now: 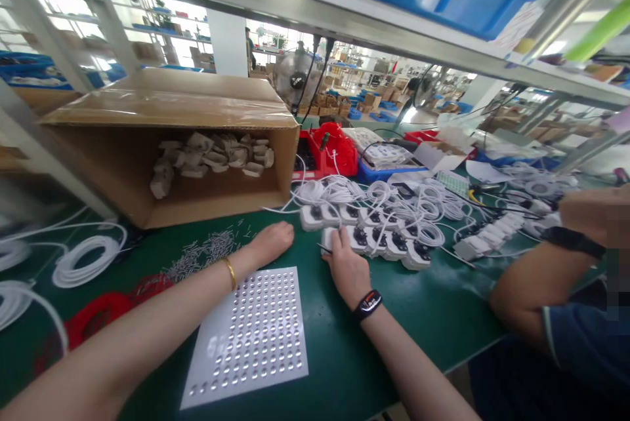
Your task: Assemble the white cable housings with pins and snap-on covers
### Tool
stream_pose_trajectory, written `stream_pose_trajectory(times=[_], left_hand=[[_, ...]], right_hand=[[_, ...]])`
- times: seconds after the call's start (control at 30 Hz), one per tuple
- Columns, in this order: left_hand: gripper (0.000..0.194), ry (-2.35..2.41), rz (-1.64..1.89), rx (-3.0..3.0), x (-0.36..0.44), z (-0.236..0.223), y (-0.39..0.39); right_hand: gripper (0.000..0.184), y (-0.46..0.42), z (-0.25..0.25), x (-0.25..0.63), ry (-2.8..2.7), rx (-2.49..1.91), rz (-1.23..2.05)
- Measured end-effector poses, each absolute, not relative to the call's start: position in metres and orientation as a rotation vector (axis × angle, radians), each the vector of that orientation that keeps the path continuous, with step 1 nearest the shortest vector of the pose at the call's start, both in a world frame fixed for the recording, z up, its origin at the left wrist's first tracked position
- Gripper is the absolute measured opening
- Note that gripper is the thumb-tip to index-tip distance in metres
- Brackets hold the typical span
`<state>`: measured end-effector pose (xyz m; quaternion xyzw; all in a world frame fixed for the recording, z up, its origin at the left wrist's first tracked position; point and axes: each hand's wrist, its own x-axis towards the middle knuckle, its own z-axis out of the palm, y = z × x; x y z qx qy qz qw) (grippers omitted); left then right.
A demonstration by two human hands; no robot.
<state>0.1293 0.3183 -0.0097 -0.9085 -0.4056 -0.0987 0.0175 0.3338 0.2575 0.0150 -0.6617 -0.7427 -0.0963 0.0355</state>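
My left hand point(274, 241) is low over the green table, its fingers curled together; whatever they may hold is hidden. Just left of it lies a loose heap of small metal screws point(207, 252). My right hand point(348, 269) grips the white socket housing point(327, 237) at the left end of the front row, and a thin dark piece shows by its fingertips. More white socket housings point(384, 241) with black inner parts stand in two rows beside it, their white cables point(339, 190) coiled behind. Below my hands, a white sheet point(266, 329) carries rows of shiny round dots.
An open cardboard box point(216, 201) holding white plastic parts stands at the back left. Red bins point(335, 152) and a blue tray point(388, 172) sit behind the cables. At right, a co-worker's arm point(526, 277) rests near more sockets. A shelf point(374, 37) spans overhead.
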Motion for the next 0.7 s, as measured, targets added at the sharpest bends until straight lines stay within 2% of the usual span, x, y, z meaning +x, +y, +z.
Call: stream_pose_trajectory(times=[0.3, 0.47, 0.6, 0.7], left_hand=[[0.025, -1.427, -0.242, -2.683, 0.072, -0.003, 0.284], [0.025, -1.531, -0.313, -2.587, 0.065, 0.006, 0.277], [0.046, -1.615, -0.373, -2.463, 0.080, 0.009, 0.280], [0.038, -1.684, -0.323, -2.366, 0.082, 0.005, 0.288]], right_hand=[[0.044, 0.255, 0.014, 0.337, -2.310, -1.989, -0.423], [0.043, 0.258, 0.014, 0.335, -2.322, -1.999, -0.453], [0.042, 0.257, 0.011, 0.339, -2.322, -1.925, -0.494], [0.040, 0.261, 0.002, 0.351, -2.309, -1.783, -0.444]])
